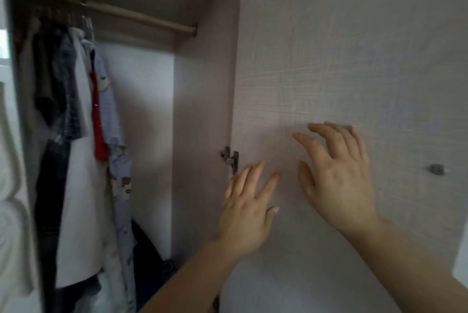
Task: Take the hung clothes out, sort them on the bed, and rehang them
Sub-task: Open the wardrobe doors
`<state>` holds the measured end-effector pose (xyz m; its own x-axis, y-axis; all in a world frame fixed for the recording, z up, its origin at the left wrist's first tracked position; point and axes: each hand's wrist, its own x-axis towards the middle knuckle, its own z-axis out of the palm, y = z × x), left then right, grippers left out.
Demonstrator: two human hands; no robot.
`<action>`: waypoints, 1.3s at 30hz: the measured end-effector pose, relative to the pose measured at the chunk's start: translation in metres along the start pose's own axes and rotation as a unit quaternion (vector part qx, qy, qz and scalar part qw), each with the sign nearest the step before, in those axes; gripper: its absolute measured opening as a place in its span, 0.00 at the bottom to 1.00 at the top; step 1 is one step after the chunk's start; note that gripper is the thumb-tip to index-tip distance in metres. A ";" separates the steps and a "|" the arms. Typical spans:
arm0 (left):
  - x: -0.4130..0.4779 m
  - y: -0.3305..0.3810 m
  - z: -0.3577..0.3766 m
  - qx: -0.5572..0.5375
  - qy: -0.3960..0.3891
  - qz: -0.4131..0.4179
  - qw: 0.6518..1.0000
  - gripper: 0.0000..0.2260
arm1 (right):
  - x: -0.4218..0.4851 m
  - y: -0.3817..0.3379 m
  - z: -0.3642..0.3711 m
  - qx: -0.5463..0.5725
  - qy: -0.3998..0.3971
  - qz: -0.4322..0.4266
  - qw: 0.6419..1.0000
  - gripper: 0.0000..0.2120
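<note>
Hanging from the rod [141,17], the hung clothes [76,135] were pressed together at the end of it that was far from the hinge [230,158]. The part of the rod nearer the hinge was bare. The garments fell straight down, so their long axis was vertical, and a red piece showed between a white one and a pale patterned one.

Both hands were raised on the other side of the hinge, in front of the open door [354,59]. The left hand [247,209] was just beside the hinge and a little below it. The right hand [336,178] was further from the hinge, between it and the knob [436,169]. The fingers [269,184] of both hands were spread wide and held nothing. Whether they touched the door, I could not tell.

From the fingers, the clothes lay well apart, across the hinge and deeper inside the wardrobe. The left hand was the nearer one, so I judged it would reach first. No garment looked taken out yet. The reach probably had to go up toward the hanger hooks on the rod, not toward the hems.
</note>
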<state>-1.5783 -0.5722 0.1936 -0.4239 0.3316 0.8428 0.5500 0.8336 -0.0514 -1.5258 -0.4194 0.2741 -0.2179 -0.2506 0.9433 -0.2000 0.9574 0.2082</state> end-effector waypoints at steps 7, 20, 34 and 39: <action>-0.060 -0.084 -0.075 0.179 -0.031 -0.073 0.981 0.29 | 0.003 -0.093 0.053 0.235 -0.056 0.031 0.970 0.20; -0.136 -0.239 -0.208 0.447 -0.091 0.005 0.890 0.19 | 0.072 -0.305 0.090 0.531 -0.157 0.059 0.830 0.19; -0.125 -0.261 -0.227 0.497 -0.111 0.022 0.860 0.26 | 0.159 -0.364 0.093 0.805 -0.205 0.121 0.543 0.14; -0.129 -0.247 -0.230 0.524 -0.120 0.008 0.843 0.22 | 0.158 -0.348 0.091 0.852 -0.265 0.139 0.429 0.16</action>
<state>-1.4939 -0.9223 0.2210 -0.6244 0.3225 0.7114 -0.3276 0.7187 -0.6133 -1.5774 -0.8054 0.3268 -0.5557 -0.5911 0.5846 -0.4050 -0.4216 -0.8113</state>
